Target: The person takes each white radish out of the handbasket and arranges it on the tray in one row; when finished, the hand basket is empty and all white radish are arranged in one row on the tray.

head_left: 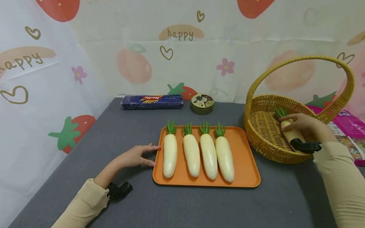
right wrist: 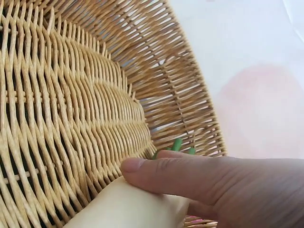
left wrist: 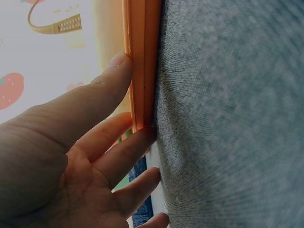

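Note:
Several white radishes (head_left: pixel 208 156) with green tops lie side by side on an orange tray (head_left: pixel 245 158). My left hand (head_left: pixel 136 156) touches the tray's left edge, its fingers extended; in the left wrist view the thumb and fingertips meet the orange rim (left wrist: pixel 142 66). At the right, my right hand (head_left: pixel 306 125) grips another white radish (head_left: pixel 291 135) inside a wicker basket (head_left: pixel 265 148) with a tall handle. The right wrist view shows the thumb over the pale radish (right wrist: pixel 128 206), most of the other fingers hidden behind it.
Behind the tray lie a blue spaghetti box (head_left: pixel 152 102) and a round tin (head_left: pixel 202 104). A pink package (head_left: pixel 349 129) is partly hidden behind the basket. The basket's arched handle (head_left: pixel 302 58) rises above the right hand. A patterned cloth (head_left: pixel 182 69) hangs at the back of the grey table (head_left: pixel 199 209).

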Demonstrator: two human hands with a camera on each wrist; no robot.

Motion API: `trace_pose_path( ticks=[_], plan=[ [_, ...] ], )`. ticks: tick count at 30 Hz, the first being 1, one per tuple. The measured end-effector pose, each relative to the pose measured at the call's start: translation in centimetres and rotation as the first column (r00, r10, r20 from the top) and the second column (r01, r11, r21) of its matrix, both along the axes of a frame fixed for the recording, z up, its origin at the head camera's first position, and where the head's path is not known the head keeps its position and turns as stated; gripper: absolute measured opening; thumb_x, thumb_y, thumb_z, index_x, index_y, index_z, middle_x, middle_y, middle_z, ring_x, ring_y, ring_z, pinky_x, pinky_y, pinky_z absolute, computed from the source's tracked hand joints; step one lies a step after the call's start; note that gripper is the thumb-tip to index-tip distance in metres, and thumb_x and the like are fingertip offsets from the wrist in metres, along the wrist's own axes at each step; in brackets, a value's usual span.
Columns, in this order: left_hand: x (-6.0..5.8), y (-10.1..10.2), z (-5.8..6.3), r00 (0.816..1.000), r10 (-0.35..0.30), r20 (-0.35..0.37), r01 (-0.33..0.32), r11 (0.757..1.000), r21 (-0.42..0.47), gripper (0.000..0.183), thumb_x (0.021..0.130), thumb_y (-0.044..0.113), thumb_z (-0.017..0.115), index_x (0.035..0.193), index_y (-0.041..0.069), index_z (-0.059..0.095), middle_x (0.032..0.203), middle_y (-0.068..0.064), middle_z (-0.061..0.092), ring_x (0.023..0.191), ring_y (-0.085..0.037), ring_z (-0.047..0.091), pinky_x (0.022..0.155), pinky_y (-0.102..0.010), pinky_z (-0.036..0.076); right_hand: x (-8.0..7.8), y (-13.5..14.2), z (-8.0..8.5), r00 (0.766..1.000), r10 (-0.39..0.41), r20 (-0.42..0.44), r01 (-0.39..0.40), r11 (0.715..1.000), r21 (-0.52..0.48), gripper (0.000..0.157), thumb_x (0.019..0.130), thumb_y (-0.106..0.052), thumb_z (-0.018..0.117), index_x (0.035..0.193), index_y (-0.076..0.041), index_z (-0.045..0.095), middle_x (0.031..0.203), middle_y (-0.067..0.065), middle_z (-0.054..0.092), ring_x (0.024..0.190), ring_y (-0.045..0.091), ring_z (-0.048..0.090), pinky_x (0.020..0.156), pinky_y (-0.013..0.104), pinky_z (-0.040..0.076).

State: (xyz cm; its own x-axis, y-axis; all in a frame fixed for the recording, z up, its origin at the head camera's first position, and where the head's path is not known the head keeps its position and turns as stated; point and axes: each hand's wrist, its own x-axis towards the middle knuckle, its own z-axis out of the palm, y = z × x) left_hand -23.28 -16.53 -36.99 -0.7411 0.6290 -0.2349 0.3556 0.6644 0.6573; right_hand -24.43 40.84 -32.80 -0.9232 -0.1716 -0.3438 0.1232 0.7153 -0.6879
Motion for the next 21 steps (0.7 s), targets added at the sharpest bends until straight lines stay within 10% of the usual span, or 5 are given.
trace_pose_path(
  ticks=[21],
  plan=[
    [0.1,-0.1,0.0,1.000,-0.016,0.000,0.016,0.999,0.028,0.067,0.081,0.031,0.066,0.137,0.005,0.038,0.139,-0.029,0.021,0.127,-0.041,0.017,0.096,-0.057,0.020,-0.1,-1.7,3.0,0.973,0.007,-0.233,0.028,0.989,0.144,0.067,0.090,-0.038,0.052,0.136,0.005,0.028,0.123,0.043,0.028,0.093,0.044,0.049,0.064,0.043,0.047]
  ],
)
